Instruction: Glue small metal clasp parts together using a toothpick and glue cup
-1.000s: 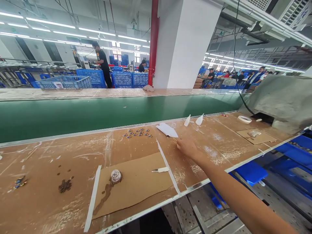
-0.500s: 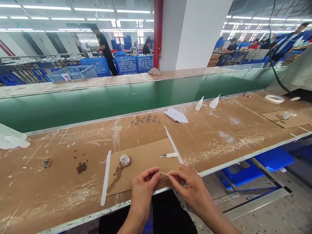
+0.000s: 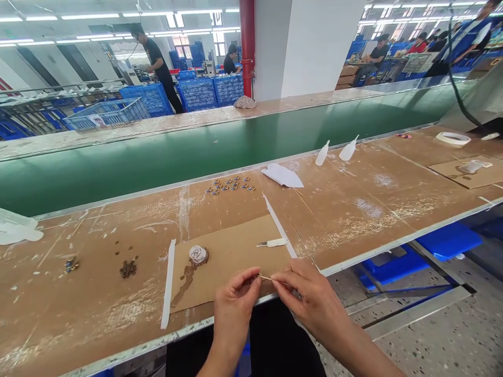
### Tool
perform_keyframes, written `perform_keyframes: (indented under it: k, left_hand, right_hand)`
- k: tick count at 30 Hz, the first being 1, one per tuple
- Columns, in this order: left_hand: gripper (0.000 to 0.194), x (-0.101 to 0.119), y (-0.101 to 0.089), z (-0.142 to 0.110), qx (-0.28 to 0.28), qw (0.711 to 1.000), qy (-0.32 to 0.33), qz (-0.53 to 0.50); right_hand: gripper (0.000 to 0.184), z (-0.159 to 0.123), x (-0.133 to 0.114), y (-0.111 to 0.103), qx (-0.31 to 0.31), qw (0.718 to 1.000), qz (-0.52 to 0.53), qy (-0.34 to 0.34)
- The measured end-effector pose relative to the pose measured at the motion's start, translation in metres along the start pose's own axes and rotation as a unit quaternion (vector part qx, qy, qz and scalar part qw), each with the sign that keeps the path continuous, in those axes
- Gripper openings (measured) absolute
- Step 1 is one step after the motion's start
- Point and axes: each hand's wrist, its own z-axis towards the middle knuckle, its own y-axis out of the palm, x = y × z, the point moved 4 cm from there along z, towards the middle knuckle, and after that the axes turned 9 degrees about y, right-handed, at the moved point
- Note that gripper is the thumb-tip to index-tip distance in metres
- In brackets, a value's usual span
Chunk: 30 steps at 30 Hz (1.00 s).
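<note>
Bright, cool white light fills the hall from rows of long white tube lamps (image 3: 90, 16) overhead and from pale, washed-out rectangular windows (image 3: 181, 44) at the back, laying soft sheen and darker reflected bands on the smooth green belt (image 3: 196, 149), while the space beneath the brown scuffed surface (image 3: 149, 209) falls into deeper shade. The bare left hand (image 3: 234, 303) and right hand (image 3: 314, 296) are evenly lit and fairly clear, but distant workers look soft, tiny blue-and-gold pieces (image 3: 230, 185) lose fine detail, and wide-angle stretching slants and bends shapes toward the edges.
</note>
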Motion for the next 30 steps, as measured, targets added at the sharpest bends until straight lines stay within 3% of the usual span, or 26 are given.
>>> perform_keyframes:
  k: [9,13,18,27,30]
  left_hand:
    - [0.021,0.004,0.002,-0.003,0.001,1.000,0.001,0.002]
    - [0.027,0.002,0.001,-0.001,0.018,0.998,-0.048,-0.034]
    - [0.038,0.010,-0.002,0.002,0.052,0.987,-0.120,-0.095]
    - [0.034,0.014,-0.003,0.005,0.057,0.991,-0.096,-0.070]
    - [0.034,0.016,-0.002,0.002,0.054,0.992,-0.090,-0.064]
  right_hand:
    - [0.024,0.002,-0.019,-0.005,0.027,0.993,-0.101,-0.061]
    - [0.025,0.000,-0.023,0.001,0.042,0.990,-0.117,-0.073]
    - [0.013,-0.003,-0.018,0.007,0.088,0.989,-0.076,-0.091]
    - [0.012,-0.006,-0.009,0.005,0.103,0.991,-0.054,-0.059]
    - [0.015,0.005,0.013,-0.004,0.128,0.989,-0.066,-0.007]
